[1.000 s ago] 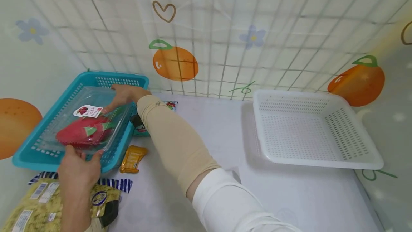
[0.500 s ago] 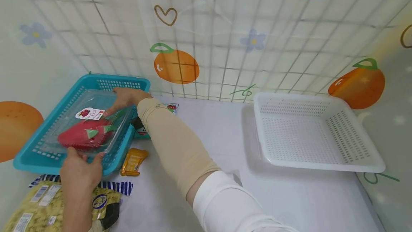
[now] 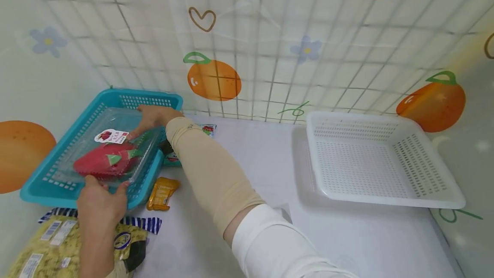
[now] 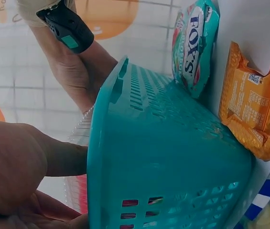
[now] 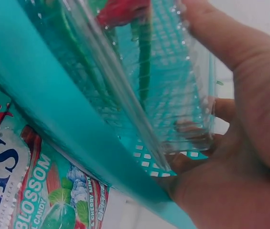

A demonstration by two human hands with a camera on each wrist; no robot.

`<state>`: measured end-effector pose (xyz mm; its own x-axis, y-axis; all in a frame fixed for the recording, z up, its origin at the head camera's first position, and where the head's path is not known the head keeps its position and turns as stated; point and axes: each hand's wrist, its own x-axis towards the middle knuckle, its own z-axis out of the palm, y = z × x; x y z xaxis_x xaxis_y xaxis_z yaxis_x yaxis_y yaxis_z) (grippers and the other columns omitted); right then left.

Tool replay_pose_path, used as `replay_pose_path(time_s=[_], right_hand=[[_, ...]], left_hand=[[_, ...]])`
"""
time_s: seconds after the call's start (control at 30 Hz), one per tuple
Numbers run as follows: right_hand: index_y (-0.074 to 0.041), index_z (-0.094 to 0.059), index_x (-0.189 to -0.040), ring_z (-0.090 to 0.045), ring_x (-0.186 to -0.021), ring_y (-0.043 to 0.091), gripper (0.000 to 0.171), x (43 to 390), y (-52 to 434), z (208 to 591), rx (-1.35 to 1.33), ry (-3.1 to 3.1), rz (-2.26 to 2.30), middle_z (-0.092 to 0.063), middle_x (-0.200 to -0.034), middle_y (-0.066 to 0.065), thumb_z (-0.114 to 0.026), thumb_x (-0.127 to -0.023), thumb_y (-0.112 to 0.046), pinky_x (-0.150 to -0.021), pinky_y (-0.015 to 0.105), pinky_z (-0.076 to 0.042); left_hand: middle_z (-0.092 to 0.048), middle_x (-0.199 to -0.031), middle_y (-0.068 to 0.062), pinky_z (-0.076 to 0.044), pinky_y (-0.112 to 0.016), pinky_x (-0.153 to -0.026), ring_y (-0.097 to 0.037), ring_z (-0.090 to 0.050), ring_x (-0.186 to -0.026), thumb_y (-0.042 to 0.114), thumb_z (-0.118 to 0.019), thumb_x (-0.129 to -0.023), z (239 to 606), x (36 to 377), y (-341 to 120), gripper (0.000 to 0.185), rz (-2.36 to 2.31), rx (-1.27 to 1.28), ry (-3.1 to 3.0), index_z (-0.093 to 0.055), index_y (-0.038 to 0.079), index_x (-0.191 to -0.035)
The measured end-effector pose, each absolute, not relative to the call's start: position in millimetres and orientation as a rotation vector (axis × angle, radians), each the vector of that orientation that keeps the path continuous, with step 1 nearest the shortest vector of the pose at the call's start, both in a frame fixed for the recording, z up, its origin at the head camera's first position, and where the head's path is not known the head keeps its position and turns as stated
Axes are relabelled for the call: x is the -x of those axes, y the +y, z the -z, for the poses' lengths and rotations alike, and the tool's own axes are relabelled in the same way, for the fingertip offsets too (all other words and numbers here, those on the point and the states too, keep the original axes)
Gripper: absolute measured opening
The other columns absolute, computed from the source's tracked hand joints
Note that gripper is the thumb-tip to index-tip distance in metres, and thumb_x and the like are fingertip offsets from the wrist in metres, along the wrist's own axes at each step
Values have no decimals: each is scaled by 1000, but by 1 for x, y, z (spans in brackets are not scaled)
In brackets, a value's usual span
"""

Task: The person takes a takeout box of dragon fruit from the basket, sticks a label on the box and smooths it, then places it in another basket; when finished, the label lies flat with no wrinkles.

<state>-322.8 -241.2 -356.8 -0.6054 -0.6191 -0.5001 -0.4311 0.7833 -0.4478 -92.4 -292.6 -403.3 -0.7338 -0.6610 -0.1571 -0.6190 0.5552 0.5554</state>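
A clear plastic fruit box (image 3: 112,117) with a white label lies within the teal basket (image 3: 42,198) at the left. Through its lid shows a red dragon fruit (image 3: 96,161) with green tips. My right hand (image 3: 156,117) grips the box's far right corner; in the right wrist view the fingers (image 5: 192,164) curl round its ribbed end, with the thumb on the upper side. My left hand (image 3: 103,207) holds the near edge, reaching over the basket's front rim. In the left wrist view that rim hides most of the box.
Right of the basket lie an orange snack packet (image 3: 163,193) and a teal Fox's candy bag (image 4: 194,47), partly behind my right arm. A large yellowish bag (image 3: 50,248) with a striped edge lies in front. A white basket (image 3: 386,200) stands at the right, before a fabric-covered grid wall.
The head view has shifted slightly, so everything sits a little lower and further right. Both hands keep their places on the fruit box, which stays in the teal basket.
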Motion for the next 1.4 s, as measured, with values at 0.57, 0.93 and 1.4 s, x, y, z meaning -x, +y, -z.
replay_pose_path(time_s=[0.57,0.93,1.4], right_hand=[[-49,-11,-160,-21,-153,-3,103,330,-248,369,722,2318,360,-19,-166,-28,-75,-81,-65,-121,26,-33],[-47,-13,-161,-22,-153,-2,101,329,-249,367,768,2336,326,-21,-166,-25,-73,-82,-65,-120,24,-34],[-44,-12,-162,-21,-153,-3,100,328,-253,369,784,2337,318,-21,-166,-25,-73,-85,-63,-119,22,-34]], left_hand=[[-33,-140,-50,-39,-73,-106,-64,-39,-126,27,-56,-102,405,103,-290,83,933,-1170,-2786,-8,-19,-152],[-31,-139,-49,-38,-72,-108,-62,-36,-126,24,-58,-101,405,108,-291,84,904,-1224,-2803,-6,-20,-151],[-35,-132,-53,-42,-72,-102,-66,-41,-121,26,-58,-100,406,111,-294,86,846,-1167,-2882,-7,-26,-146]])
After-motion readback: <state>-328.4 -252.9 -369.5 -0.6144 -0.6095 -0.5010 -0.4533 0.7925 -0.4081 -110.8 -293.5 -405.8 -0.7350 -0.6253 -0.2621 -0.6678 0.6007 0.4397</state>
